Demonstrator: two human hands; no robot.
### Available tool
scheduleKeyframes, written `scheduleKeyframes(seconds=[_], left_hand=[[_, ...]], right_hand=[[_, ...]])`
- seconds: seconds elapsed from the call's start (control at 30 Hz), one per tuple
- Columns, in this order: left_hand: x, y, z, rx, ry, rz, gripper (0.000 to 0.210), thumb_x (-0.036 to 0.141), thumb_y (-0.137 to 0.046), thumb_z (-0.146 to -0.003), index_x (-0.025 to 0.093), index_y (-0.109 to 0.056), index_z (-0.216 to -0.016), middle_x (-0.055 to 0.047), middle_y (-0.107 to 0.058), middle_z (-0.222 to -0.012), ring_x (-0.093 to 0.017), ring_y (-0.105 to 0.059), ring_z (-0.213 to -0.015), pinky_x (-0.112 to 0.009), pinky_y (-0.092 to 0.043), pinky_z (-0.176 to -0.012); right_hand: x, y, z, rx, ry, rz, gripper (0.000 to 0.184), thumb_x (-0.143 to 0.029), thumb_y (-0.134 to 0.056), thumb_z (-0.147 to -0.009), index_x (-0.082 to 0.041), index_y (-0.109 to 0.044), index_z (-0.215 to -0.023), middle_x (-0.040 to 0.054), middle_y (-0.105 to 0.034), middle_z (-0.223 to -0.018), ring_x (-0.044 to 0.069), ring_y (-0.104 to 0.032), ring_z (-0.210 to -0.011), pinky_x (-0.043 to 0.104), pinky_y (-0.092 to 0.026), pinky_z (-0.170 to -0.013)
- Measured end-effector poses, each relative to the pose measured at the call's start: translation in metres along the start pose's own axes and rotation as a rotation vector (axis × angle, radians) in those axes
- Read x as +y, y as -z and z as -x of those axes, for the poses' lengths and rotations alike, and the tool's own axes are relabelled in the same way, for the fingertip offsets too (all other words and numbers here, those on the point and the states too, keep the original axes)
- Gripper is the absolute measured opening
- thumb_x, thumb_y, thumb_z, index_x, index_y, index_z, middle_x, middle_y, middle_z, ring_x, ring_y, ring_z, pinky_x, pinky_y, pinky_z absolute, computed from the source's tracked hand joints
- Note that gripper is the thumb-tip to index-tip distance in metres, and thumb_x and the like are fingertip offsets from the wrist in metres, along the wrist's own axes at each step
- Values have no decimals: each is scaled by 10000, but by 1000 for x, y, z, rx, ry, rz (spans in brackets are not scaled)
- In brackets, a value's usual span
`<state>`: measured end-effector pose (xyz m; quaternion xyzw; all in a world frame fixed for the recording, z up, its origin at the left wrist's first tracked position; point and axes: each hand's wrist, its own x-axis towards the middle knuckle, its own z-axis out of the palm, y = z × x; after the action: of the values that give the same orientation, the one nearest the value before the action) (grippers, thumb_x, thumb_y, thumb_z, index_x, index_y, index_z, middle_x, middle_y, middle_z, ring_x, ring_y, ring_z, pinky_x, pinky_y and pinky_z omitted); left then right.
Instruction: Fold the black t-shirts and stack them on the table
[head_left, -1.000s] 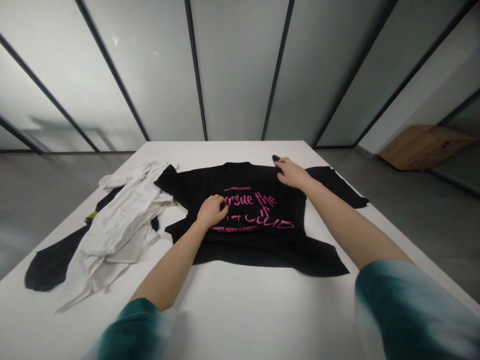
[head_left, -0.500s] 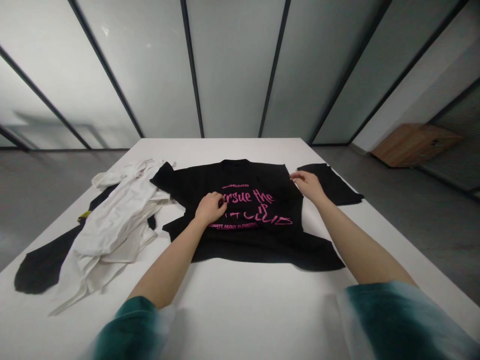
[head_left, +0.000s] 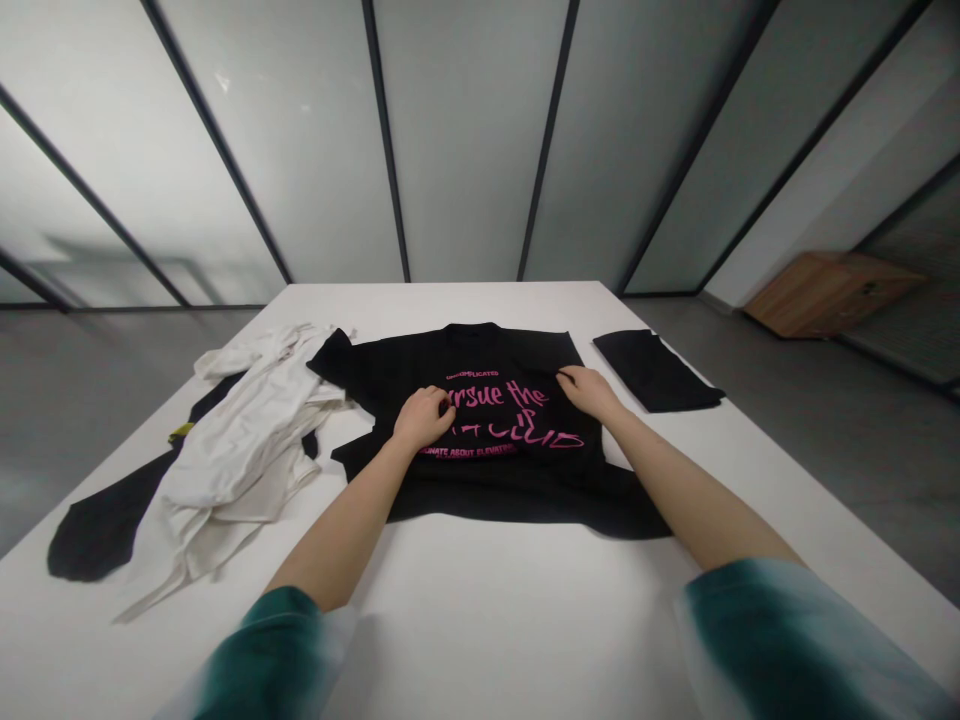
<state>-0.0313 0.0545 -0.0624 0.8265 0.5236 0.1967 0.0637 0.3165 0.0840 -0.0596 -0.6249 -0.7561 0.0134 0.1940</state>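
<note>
A black T-shirt (head_left: 495, 495) with pink lettering is spread on the white table in front of me, its collar toward the far edge. My left hand (head_left: 424, 418) is on the left part of the print, fingers curled together in a pinch on the cloth. Over the right side of the chest, my right hand (head_left: 587, 390) has its fingers drawn together with the tips at the fabric. On that side the sleeve does not stick out, while the left sleeve lies spread outward. How much cloth each pinch holds is hidden.
Left of the shirt lies a loose heap of white clothing (head_left: 232, 450), partly over a dark garment (head_left: 105, 510). A folded black cloth (head_left: 652, 370) rests at the right on the white table (head_left: 517, 620). Beyond stand frosted glass panels (head_left: 465, 140) and a wooden cabinet (head_left: 825, 292).
My right hand has moved left and slightly nearer, from beside the shirt's right edge onto its chest. The left hand stays at the same spot on the print.
</note>
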Motion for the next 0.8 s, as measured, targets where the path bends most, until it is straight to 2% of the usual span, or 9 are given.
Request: scheduleKeyframes(seconds=[0.1, 0.2, 0.3, 0.43, 0.57, 0.7, 0.8], left_hand=[[0, 0, 0, -2, 0, 7, 172, 313, -544, -902, 203, -675, -886, -80, -657, -939, -248, -612, -921, -380, -497, -861], [1, 1, -1, -4, 2, 11, 179, 315, -542, -899, 201, -679, -886, -82, -663, -946, -249, -611, -921, -385, -499, -861], [2, 2, -1, -12, 13, 6, 184, 316, -540, -900, 201, -683, -888, -77, -669, -944, -239, -614, -913, -374, -499, -865], [3, 2, -1, -10, 11, -7, 206, 317, -522, -913, 191, -684, -907, -82, -674, -958, -242, -616, -922, -373, -497, -873], [4, 3, 0, -10, 14, -2, 207, 318, -522, -915, 188, -683, -910, -84, -672, -956, -247, -617, -927, -376, -497, -870], [4, 3, 1, -14, 11, -4, 187, 311, -534, -909, 191, -677, -899, -80, -666, -942, -241, -616, -918, -368, -491, -864], [4, 2, 1, -10, 7, -11, 185, 312, -531, -913, 191, -669, -891, -77, -663, -934, -236, -613, -910, -364, -487, -853]], right_hand=[[-5, 2, 2, 66, 63, -130, 341, -258, -462, -930, -208, -716, -1152, 95, -719, -1203, 275, -663, -1129, 438, -495, -1022], [-10, 0, 8, -42, 109, -173, 295, -239, -524, -889, -226, -730, -1100, 67, -722, -1201, 260, -656, -1146, 422, -481, -1043], [-15, 0, 9, -153, 58, -145, 258, -323, -535, -912, -217, -747, -1016, 76, -741, -1136, 262, -678, -1084, 402, -504, -996], [-19, 3, -3, -61, 25, -60, 365, -376, -465, -957, -180, -712, -1141, 114, -705, -1212, 270, -646, -1136, 407, -478, -1026], [-19, -3, -28, -67, 41, 105, 503, -401, -502, -934, -116, -602, -1337, 175, -552, -1436, 323, -495, -1339, 458, -373, -1133], [-13, -15, -55, -137, -58, 194, 680, -527, -432, -952, -119, -426, -1496, 183, -335, -1595, 365, -304, -1465, 528, -304, -1158], [-3, -23, -71, -168, -137, 209, 783, -601, -355, -957, -79, -327, -1539, 210, -238, -1626, 368, -227, -1494, 530, -258, -1174]])
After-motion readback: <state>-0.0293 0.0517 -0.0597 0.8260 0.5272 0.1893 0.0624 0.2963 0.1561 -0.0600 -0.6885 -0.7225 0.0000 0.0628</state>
